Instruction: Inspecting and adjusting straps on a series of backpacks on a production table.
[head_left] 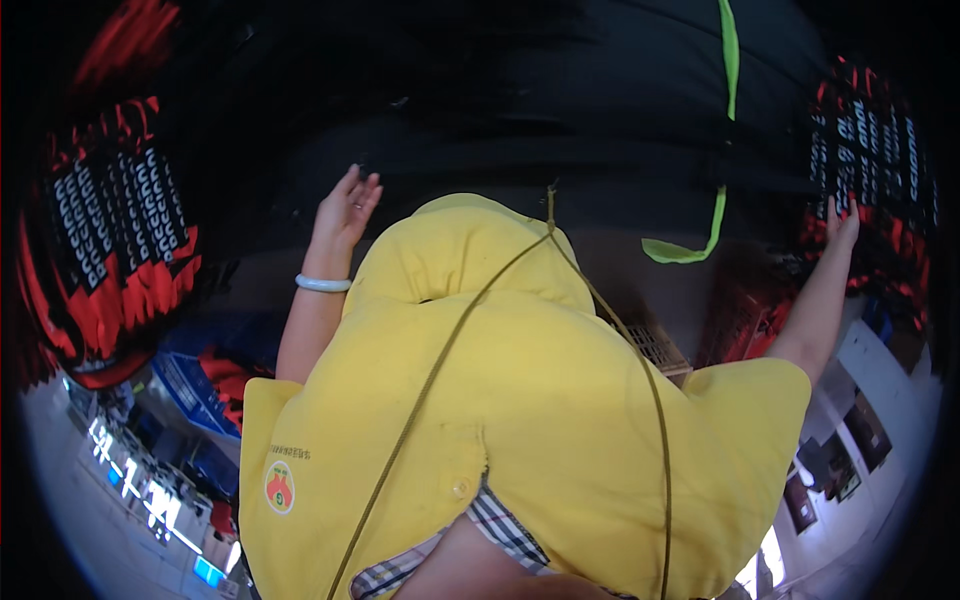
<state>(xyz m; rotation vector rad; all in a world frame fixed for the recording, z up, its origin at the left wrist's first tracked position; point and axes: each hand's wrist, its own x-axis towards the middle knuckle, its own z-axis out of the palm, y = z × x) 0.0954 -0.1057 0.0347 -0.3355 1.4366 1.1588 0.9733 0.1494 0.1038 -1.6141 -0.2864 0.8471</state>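
Note:
My left hand (349, 207) is raised over the dark work surface (600, 160), just left of my yellow shirt. Its fingers are loosely bent and apart, and I make out nothing held in them. Stretched far out to the right, my right hand (843, 222) reaches the near edge of a stack of red and black fabric pieces (870, 150) with white lettering. Two of its fingers show, extended and apart, against the fabric. A similar stack of red and black fabric pieces (120, 220) lies at the far left, away from my left hand.
A bright green strip (730, 60) runs down the dark surface, with a curled green end (685, 250) nearer me. Below the surface are a blue crate (190, 375), a red crate (735, 320) and a tan slatted crate (655, 348). A cord (430, 380) hangs over my shirt.

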